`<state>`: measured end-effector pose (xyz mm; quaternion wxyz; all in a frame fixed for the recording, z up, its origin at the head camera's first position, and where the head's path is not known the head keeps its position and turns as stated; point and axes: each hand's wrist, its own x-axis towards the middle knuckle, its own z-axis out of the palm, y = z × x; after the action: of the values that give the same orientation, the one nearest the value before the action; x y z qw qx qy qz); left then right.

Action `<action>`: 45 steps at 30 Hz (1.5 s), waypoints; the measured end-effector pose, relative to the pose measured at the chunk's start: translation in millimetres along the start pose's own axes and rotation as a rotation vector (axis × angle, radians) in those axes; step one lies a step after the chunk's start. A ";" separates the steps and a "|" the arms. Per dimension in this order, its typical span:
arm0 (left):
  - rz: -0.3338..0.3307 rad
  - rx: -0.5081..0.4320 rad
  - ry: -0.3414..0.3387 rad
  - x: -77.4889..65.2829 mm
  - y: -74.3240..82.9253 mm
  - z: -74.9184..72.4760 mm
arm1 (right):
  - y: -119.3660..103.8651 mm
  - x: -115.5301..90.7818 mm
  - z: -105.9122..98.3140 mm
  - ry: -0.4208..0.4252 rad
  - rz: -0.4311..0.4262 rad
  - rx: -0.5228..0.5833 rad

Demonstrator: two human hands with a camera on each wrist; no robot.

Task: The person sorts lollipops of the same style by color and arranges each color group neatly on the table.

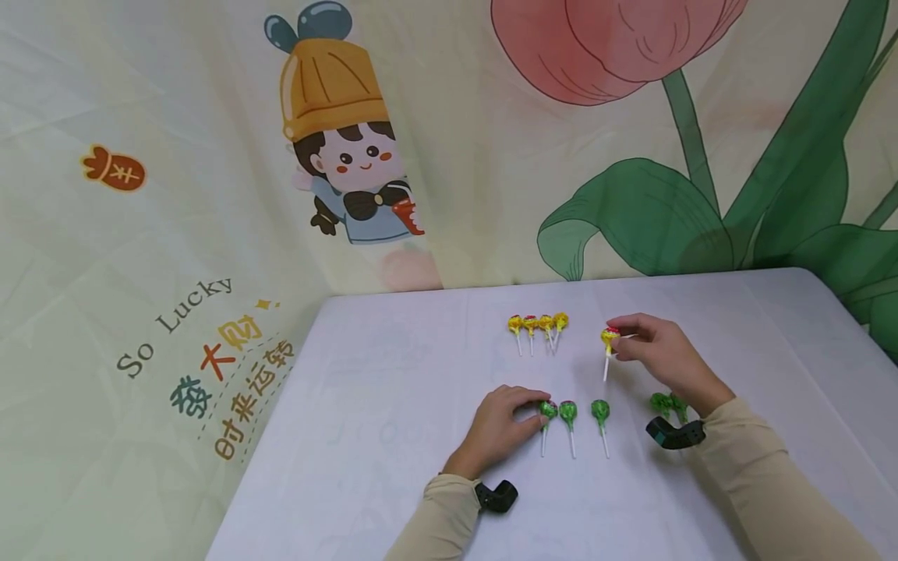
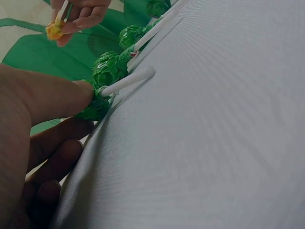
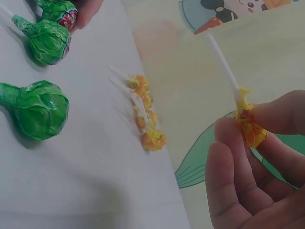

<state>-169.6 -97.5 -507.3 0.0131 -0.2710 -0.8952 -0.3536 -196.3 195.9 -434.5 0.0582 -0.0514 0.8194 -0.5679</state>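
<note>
My right hand (image 1: 655,347) pinches a yellow lollipop (image 3: 250,129) by its wrapped head, above the table. In the head view its white stick points down. At the front row, my left hand (image 1: 500,425) has its thumb and fingers on both sides of the head of a green lollipop (image 2: 96,107), which lies at the table surface. Just right of it lie a second green lollipop (image 1: 568,411) and, after a wider gap, a third green lollipop (image 1: 600,411). Farther back, several yellow lollipops (image 1: 531,323) lie side by side, sticks toward me.
Two more green lollipops (image 1: 668,403) lie near the right wrist, partly hidden by the forearm and its black wrist camera (image 1: 675,433). All lie on a table with a white cloth (image 1: 379,374). A printed curtain (image 1: 463,156) hangs right behind the table's back edge.
</note>
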 end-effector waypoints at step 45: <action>-0.013 0.012 0.007 0.0 -3.1 2.5 | 13.9 73.7 11.9 -0.029 0.202 0.162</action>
<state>-170.7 -97.8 -511.1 0.0156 -0.2640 -0.8989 -0.3494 -267.5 178.7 -454.4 0.1309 0.0281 0.7708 -0.6228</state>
